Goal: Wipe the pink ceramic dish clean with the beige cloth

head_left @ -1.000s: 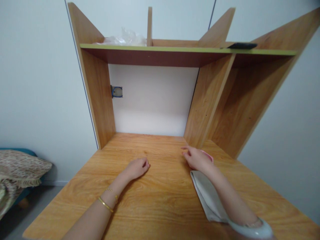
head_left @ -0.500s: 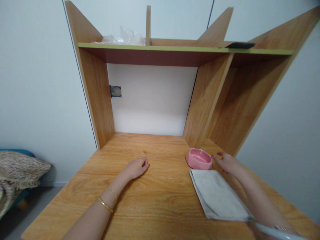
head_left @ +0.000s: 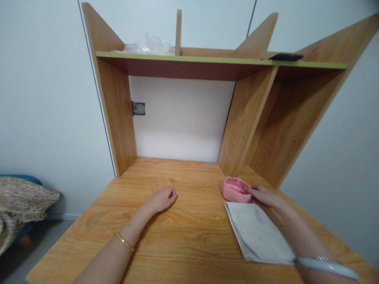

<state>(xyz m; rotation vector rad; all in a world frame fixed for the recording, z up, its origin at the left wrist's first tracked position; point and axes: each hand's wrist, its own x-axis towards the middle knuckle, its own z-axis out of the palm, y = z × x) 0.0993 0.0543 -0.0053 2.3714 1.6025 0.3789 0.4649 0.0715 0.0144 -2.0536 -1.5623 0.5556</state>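
Note:
A pink ashtray (head_left: 233,193) with notches in its rim sits on the right part of the wooden desk. My right hand (head_left: 260,195) has hold of its right side, with a fingertip over the rim and the other fingers outside, partly hidden. Just in front of the ashtray lies a folded grey cloth (head_left: 259,232), beneath my right forearm at its edge. My left hand (head_left: 162,198) rests on the desk left of centre, its fingers curled in and nothing seen in them.
The wooden desk (head_left: 183,236) backs onto a shelf unit (head_left: 115,118) with upright panels. On its upper shelf are clear plastic wrapping (head_left: 151,45) and a dark flat object (head_left: 286,57). A wall socket box (head_left: 138,109) shows behind. A patterned fringed cloth (head_left: 26,197) drapes at far left.
My right hand has moved left from beside the ashtray and closed on its right rim. The left hand stays where it was.

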